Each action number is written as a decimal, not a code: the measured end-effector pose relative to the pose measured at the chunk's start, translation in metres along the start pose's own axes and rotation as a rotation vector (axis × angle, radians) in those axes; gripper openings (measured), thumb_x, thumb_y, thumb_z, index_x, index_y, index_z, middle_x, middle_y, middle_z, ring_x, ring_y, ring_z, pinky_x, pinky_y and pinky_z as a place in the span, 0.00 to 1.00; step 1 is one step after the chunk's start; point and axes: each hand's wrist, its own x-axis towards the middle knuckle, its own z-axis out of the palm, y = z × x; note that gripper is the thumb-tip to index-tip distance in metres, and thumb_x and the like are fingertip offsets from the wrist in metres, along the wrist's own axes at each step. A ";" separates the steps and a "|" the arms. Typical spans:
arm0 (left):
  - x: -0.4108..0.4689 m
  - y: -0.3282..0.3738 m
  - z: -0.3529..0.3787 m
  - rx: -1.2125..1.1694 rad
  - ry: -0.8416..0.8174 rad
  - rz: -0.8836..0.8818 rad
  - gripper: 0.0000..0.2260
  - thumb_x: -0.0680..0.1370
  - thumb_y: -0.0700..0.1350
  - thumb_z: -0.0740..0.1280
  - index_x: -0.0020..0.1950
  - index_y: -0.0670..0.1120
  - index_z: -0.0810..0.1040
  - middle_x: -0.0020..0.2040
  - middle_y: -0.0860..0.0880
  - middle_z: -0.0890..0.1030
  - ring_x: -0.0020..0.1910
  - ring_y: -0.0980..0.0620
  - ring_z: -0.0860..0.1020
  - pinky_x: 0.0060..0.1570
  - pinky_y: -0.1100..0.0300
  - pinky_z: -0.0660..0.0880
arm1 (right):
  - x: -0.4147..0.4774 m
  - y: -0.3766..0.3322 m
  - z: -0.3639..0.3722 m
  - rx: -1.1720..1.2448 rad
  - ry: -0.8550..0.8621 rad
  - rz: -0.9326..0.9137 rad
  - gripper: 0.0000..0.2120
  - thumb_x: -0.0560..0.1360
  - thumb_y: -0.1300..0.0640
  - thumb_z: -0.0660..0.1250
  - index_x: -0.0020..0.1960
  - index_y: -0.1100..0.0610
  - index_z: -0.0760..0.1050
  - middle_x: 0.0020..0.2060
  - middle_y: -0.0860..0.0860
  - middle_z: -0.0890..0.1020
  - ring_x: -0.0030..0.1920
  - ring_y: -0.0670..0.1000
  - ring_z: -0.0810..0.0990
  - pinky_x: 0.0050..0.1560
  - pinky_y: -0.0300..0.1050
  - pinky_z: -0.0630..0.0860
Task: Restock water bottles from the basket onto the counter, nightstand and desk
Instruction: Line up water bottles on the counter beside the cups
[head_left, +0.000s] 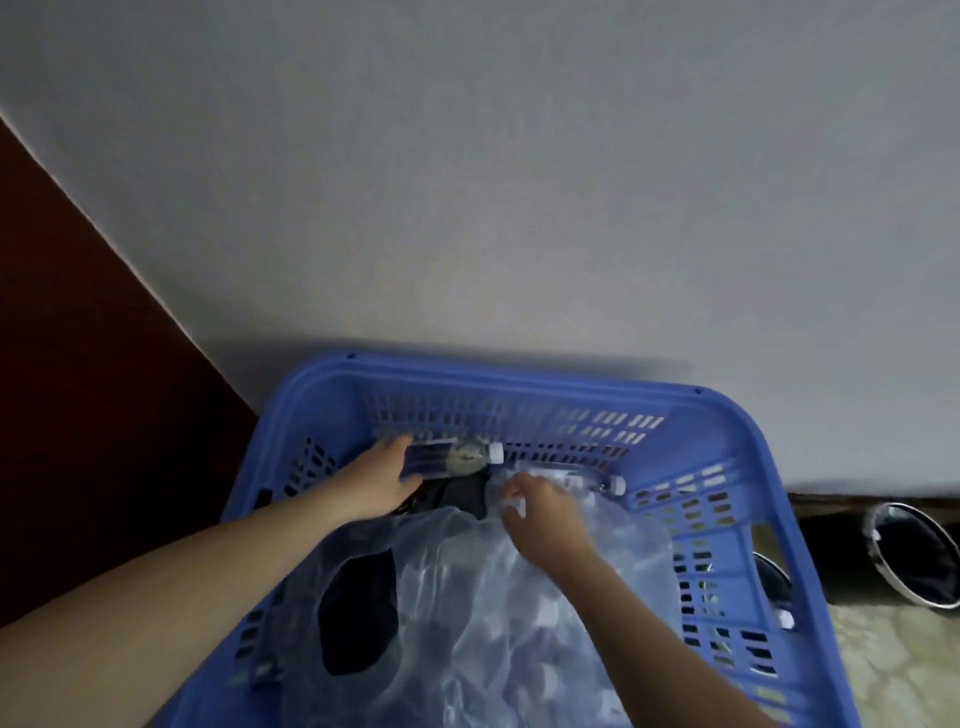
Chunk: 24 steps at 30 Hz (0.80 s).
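- Right now my left hand (382, 486) is wrapped round the base end of a water bottle (447, 457), which lies on its side against the far wall of the blue basket (519, 376), white cap pointing right
- My right hand (543, 512) has its fingers curled into the clear plastic wrap (467, 597), pinching it just near a second bottle (597, 483) at the far right of the basket; blur hides whether I have any of that bottle too
- Risk: I hold the first bottle only by its end, so it could tip or slip out as I lift it over the rim
- Risk: the wrap is loose and slick, so pulling it may drag or roll the bottles under it, or the film may tear and leave the second one snagged
- A dark cloth-like thing (358, 613) lies under the wrap on the near left and could come up with it
- Around me: a grey wall (519, 182) just beyond the basket, a dark red panel (78, 389) to the left, chrome-rimmed round objects (914, 551) on the patterned floor (893, 665) to the right
- No counter, nightstand or desk is in sight
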 end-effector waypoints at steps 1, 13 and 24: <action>0.009 -0.003 0.003 0.026 0.018 0.004 0.28 0.82 0.49 0.62 0.77 0.41 0.57 0.74 0.42 0.65 0.69 0.45 0.69 0.64 0.58 0.67 | 0.010 -0.001 0.005 -0.024 -0.012 -0.029 0.12 0.76 0.59 0.62 0.56 0.54 0.79 0.56 0.56 0.81 0.58 0.58 0.78 0.55 0.45 0.72; 0.086 -0.023 0.056 0.436 0.119 0.078 0.32 0.74 0.50 0.72 0.71 0.44 0.59 0.69 0.42 0.66 0.66 0.41 0.68 0.61 0.49 0.71 | 0.058 0.014 0.091 -0.703 -0.410 -0.335 0.14 0.80 0.59 0.58 0.62 0.57 0.77 0.59 0.56 0.80 0.62 0.59 0.75 0.61 0.51 0.70; 0.097 -0.020 0.071 0.690 0.331 0.045 0.30 0.72 0.51 0.74 0.67 0.47 0.63 0.64 0.44 0.71 0.63 0.42 0.72 0.58 0.50 0.70 | 0.074 0.010 0.131 -0.939 -0.773 -0.034 0.31 0.82 0.48 0.54 0.80 0.55 0.46 0.79 0.54 0.52 0.78 0.57 0.50 0.76 0.52 0.47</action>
